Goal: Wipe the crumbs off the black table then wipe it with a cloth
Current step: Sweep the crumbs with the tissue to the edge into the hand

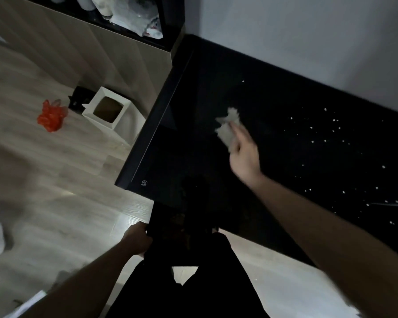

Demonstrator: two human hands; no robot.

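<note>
The black table (182,138) runs from upper centre to the right edge, glossy and dark. My right hand (245,154) is stretched over its middle and holds a crumpled pale cloth or tissue (228,127) against the surface; the hand is motion-blurred. White crumbs (331,134) lie scattered over the right part of the table, right of the hand. My left hand (137,239) grips a dark object (170,228) held just below the table's near edge; what that object is I cannot make out.
On the wooden floor to the left stand a white square bin (108,111) and an orange plastic bag (52,117). A shelf with bags (133,14) stands at the top. A pale wall (308,42) runs behind the table.
</note>
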